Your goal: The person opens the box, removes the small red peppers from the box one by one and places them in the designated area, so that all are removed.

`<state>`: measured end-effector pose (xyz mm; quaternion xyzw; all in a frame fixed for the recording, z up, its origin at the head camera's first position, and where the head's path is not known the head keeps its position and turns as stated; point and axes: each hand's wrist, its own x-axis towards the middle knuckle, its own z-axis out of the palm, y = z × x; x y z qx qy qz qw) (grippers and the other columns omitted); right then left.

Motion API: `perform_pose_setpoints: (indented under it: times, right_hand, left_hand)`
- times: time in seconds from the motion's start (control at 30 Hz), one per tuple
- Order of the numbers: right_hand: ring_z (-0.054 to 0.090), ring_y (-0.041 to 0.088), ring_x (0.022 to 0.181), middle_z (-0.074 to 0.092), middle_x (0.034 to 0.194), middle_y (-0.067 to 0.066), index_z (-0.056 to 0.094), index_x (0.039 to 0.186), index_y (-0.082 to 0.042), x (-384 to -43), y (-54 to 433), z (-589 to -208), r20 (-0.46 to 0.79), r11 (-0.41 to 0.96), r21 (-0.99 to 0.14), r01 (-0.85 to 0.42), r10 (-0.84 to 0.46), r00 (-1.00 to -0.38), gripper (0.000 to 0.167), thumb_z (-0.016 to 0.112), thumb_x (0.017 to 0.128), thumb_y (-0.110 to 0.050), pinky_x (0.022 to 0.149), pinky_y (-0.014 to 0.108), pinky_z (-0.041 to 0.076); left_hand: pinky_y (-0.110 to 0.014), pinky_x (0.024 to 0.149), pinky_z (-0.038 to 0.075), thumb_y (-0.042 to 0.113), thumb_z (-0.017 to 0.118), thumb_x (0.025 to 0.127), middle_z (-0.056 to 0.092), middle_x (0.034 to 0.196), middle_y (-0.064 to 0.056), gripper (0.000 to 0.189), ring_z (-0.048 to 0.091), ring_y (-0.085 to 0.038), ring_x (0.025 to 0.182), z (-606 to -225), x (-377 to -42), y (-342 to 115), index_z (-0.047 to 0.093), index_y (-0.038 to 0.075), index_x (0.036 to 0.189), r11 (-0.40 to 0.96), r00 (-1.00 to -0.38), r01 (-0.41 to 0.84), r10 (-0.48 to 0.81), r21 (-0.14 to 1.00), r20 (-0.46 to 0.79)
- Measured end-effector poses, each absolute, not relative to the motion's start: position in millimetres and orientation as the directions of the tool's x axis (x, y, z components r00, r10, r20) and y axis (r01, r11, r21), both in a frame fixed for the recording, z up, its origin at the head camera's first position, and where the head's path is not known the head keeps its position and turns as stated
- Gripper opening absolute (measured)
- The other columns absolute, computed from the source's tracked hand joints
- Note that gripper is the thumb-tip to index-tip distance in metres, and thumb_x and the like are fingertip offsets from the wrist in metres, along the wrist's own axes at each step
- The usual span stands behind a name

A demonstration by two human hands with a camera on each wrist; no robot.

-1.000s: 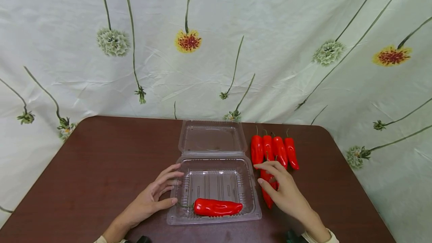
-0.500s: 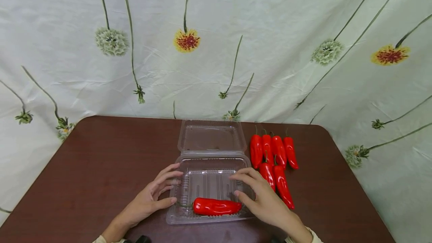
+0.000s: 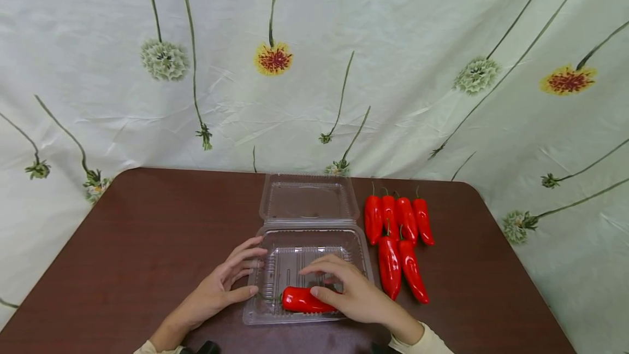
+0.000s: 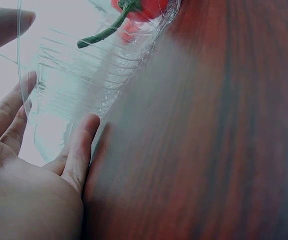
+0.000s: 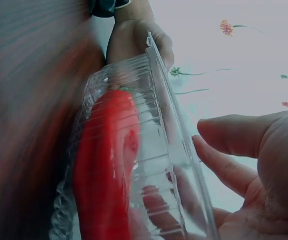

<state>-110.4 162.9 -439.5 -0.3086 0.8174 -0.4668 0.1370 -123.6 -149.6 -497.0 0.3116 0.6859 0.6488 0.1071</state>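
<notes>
A clear plastic clamshell container [image 3: 316, 245] lies with its lid folded back. Along its near side, a red pepper [image 3: 297, 300] lies crosswise inside, green stem to the left. My left hand [image 3: 216, 294] rests at the container's left edge, fingers spread and fairly straight against the wall; the left wrist view shows its fingertips [image 4: 88, 125] right at the clear side. Over the near right part of the container is my right hand [image 3: 358, 294], thumb overlapping the pepper's right end in the head view. In the right wrist view, its thumb [image 5: 233, 131] stands above the rim, apart from the pepper.
Several more red peppers [image 3: 390, 266] lie in two rows on the brown table [image 3: 162, 234], right of the container. The open lid [image 3: 310, 196] extends toward the back. A flower-printed cloth [image 3: 314, 70] hangs behind the table edge.
My right hand has moved left from above the loose peppers to over the pepper in the container. The left hand and the container have stayed in place.
</notes>
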Motion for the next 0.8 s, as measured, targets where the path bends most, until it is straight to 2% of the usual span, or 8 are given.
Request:
perform_pose_setpoints:
  times: [0.2,0.37,0.5,0.63,0.8]
  right_hand:
    - [0.057,0.032,0.120,0.060,0.134,0.001,0.062,0.133,-0.013,-114.2,160.7,-446.7,0.004,0.344,-0.886,-0.312,-0.666,-0.746,0.036,0.064,0.099,-0.026,0.099,0.038,0.053]
    - [0.059,0.028,0.120,0.061,0.135,0.001,0.062,0.134,-0.013,-114.7,160.4,-449.2,-0.022,0.362,-0.879,-0.311,-0.682,-0.731,0.036,0.064,0.099,-0.023,0.098,0.033,0.052]
    - [0.061,0.027,0.118,0.062,0.135,0.008,0.059,0.136,-0.012,-115.2,159.7,-450.4,-0.038,0.357,-0.883,-0.303,-0.699,-0.714,0.038,0.063,0.099,-0.019,0.096,0.029,0.052]
    - [0.063,0.022,0.115,0.062,0.134,0.012,0.058,0.136,-0.011,-115.9,158.8,-450.9,-0.073,0.353,-0.899,-0.260,-0.704,-0.706,0.039,0.064,0.099,-0.017,0.093,0.025,0.052]
    - [0.064,0.014,0.111,0.063,0.134,0.011,0.059,0.135,-0.011,-116.7,158.3,-450.0,-0.102,0.362,-0.904,-0.227,-0.698,-0.709,0.038,0.065,0.098,-0.017,0.092,0.024,0.052]
  left_hand:
    - [-0.015,0.106,0.037,-0.005,0.062,0.094,0.013,0.165,-0.015,0.061,0.049,-0.016,0.134,-497.3,-124.4,-149.5,0.036,-0.002,0.150,-0.038,-0.784,0.294,0.563,0.955,0.264]
    - [-0.015,0.106,0.037,-0.005,0.062,0.094,0.012,0.165,-0.016,0.061,0.049,-0.016,0.134,-496.9,-124.8,-148.6,0.037,-0.001,0.150,-0.041,-0.784,0.289,0.564,0.957,0.261]
    - [-0.015,0.106,0.037,-0.005,0.062,0.094,0.013,0.165,-0.015,0.061,0.049,-0.016,0.134,-496.6,-124.6,-148.5,0.037,-0.001,0.149,-0.039,-0.785,0.293,0.561,0.955,0.264]
    - [-0.015,0.106,0.037,-0.004,0.063,0.094,0.014,0.165,-0.014,0.061,0.049,-0.016,0.134,-496.2,-124.4,-148.7,0.038,0.000,0.150,-0.035,-0.787,0.292,0.559,0.956,0.261]
    - [-0.014,0.106,0.037,-0.005,0.063,0.094,0.014,0.165,-0.015,0.062,0.049,-0.017,0.135,-496.5,-124.3,-148.6,0.037,-0.001,0.150,-0.040,-0.785,0.295,0.559,0.955,0.266]
